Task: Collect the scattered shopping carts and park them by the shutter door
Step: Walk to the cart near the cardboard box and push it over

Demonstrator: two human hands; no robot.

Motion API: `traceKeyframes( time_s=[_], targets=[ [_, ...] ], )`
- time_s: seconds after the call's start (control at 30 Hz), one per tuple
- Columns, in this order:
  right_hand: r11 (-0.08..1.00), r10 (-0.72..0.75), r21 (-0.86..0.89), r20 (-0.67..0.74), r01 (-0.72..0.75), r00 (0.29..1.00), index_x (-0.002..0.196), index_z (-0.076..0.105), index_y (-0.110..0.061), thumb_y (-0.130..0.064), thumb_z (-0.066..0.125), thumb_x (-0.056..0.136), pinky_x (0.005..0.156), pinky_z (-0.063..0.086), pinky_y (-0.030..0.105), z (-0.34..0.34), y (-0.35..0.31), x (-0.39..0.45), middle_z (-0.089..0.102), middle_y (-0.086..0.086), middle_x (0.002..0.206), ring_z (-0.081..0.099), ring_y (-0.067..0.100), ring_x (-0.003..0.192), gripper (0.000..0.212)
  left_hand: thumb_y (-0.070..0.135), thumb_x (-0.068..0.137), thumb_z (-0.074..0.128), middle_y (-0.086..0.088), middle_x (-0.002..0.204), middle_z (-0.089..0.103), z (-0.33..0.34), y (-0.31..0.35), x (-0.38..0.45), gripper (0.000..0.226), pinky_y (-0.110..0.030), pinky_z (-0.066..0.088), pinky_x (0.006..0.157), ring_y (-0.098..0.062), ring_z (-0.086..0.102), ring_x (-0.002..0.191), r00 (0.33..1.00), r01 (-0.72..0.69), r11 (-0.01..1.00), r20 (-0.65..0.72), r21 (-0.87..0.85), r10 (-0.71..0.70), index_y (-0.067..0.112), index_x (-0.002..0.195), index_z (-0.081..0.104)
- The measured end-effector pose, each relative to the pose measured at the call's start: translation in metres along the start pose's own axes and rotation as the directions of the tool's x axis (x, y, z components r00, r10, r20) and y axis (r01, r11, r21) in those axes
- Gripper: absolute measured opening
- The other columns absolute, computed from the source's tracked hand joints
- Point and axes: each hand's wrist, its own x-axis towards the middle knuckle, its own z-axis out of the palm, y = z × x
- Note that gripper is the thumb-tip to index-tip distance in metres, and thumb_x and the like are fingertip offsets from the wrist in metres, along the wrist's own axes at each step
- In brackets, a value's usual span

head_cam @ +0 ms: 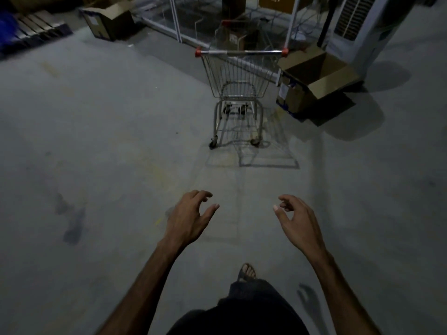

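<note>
Wire shopping cart (238,93) stands straight ahead of both hands on the grey concrete floor (101,131), well apart from them, nothing in between but bare floor and the cart's own shadow. Handle bar (242,52) with red end caps faces the person and runs left-right across the view, so its long axis is square to the line of approach; the basket's long axis points away, toward the glass partition (193,18) behind it. Left hand (189,218) and right hand (298,220) both held out in front, empty, fingers loosely curled and spread, grasping nothing. The hands sit either side of the cart's centreline, about as wide apart as the handle's two ends; the cart is a touch left of the midpoint between them, so the left hand looks marginally nearer, but it is close to even. One sandalled foot (246,272) is stepped forward below the hands. An open cardboard box (314,85) sits just beside the cart's right side, close to touching it; cannot tell if it does. Another open carton (108,19) lies at the far left near a stack of pallets (36,30). Judgement: step in hand is the walk-up to grab the handle with both hands; the pull-back probably needs care on the right, since the box could snag. No shutter door in view.
</note>
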Motion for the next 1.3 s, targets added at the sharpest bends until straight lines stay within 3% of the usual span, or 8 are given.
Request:
traceKeyframes(
  time_s=[0.33,0.63,1.0,1.3],
  targets=[
    [0.995,-0.100,-0.021,0.021,0.100,0.995,0.122,0.069,-0.021,-0.034,0.072,0.098,0.089,0.054,0.035,-0.018,-0.012,0.193,0.070,-0.004,0.108,0.067,0.014,0.102,0.027,0.048,0.101,0.069,0.001,0.112,0.069,0.006,0.018,0.154,0.037,-0.037,0.052,0.087,-0.019,0.063,0.102,0.994,0.041,0.999,-0.099,-0.025,-0.043,0.020,0.125,0.069],
    [0.997,-0.070,-0.039,0.012,0.070,0.997,0.124,0.069,-0.021,-0.033,0.072,0.098,0.090,0.056,0.036,-0.009,-0.011,0.323,0.069,-0.005,0.108,0.066,0.014,0.102,0.029,0.050,0.101,0.068,0.004,0.111,0.068,0.037,-0.001,0.303,0.036,-0.034,0.051,0.084,-0.016,0.062,0.101,0.999,-0.006,0.999,-0.054,-0.044,0.003,0.023,0.124,0.069],
    [0.998,-0.009,-0.068,-0.041,0.006,0.999,0.127,0.067,-0.019,-0.035,0.068,0.101,0.090,0.055,0.037,-0.001,-0.060,0.500,0.068,-0.002,0.115,0.065,0.015,0.106,0.031,0.046,0.099,0.071,0.001,0.111,0.069,0.023,-0.022,0.526,0.035,-0.034,0.050,0.084,-0.019,0.062,0.100,0.995,-0.096,0.993,-0.020,-0.067,0.095,0.019,0.121,0.071],
    [0.995,0.006,-0.102,-0.010,-0.007,1.000,0.129,0.066,-0.021,-0.038,0.069,0.100,0.088,0.051,0.033,0.007,-0.075,0.608,0.068,-0.001,0.120,0.064,0.016,0.111,0.033,0.044,0.099,0.072,-0.001,0.112,0.070,0.023,-0.036,0.637,0.034,-0.038,0.052,0.084,-0.021,0.061,0.102,0.994,-0.104,0.994,0.015,-0.024,0.105,0.018,0.122,0.070]
  ],
)
